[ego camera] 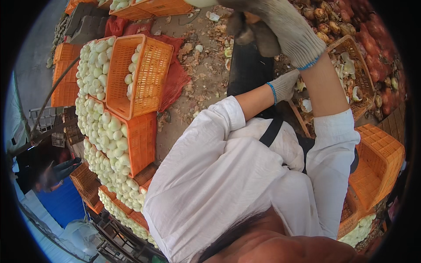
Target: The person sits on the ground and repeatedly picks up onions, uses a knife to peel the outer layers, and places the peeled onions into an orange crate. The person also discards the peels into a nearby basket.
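Observation:
Both of my hands wear grey knitted work gloves with blue-edged cuffs. My right hand [273, 33] is raised at the top of the view, its dark-stained fingers bent; a blurred orange-brown patch shows between them, and what it is cannot be told. Lower down, my left hand [286, 86] is beside a crate of peelings, its fingers mostly hidden behind my right forearm. Pale onion skins [306, 106] lie near it. An orange plastic crate [357, 74] with peelings and loose skins stands to the right of my right forearm.
Crates heaped with peeled white onions [115, 131] line the left, with a tilted orange crate [151, 75] on top. Unpeeled onions [324, 19] and red mesh sacks [375, 49] are at upper right. Skins litter the floor [200, 79]. Another person [49, 177] is far left.

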`<action>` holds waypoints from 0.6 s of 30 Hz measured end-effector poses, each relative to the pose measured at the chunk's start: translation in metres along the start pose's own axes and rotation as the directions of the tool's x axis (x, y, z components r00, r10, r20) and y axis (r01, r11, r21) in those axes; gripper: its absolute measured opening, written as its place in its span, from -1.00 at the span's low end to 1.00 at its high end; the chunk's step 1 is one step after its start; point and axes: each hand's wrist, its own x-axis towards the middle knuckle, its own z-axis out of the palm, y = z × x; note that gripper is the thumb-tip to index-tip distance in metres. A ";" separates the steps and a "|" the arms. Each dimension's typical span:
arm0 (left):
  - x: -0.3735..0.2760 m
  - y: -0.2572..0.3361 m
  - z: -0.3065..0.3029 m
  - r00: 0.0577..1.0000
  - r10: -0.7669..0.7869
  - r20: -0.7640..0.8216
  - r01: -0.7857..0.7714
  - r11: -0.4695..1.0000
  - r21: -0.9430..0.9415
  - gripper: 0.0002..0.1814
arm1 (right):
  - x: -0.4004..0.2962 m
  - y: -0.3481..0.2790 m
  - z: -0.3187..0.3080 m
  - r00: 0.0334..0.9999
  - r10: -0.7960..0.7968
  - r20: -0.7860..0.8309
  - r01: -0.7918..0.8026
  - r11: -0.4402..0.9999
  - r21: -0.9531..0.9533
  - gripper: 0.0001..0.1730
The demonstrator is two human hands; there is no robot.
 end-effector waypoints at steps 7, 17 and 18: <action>0.058 -0.001 -0.037 0.783 0.452 0.427 -0.389 0.892 -0.230 -0.48 | 0.036 0.039 -0.016 0.876 -0.476 -0.082 0.165 0.456 -0.875 -0.46; -0.021 0.036 0.024 0.711 0.507 0.488 -0.582 0.813 0.004 -0.35 | -0.165 0.064 -0.057 0.566 -0.624 -0.540 -0.478 0.285 -0.831 -0.38; -0.027 0.034 0.029 0.638 0.527 0.561 -0.693 0.711 0.121 -0.28 | -0.166 0.067 -0.057 0.545 -0.579 -0.607 -0.467 0.392 -0.793 -0.33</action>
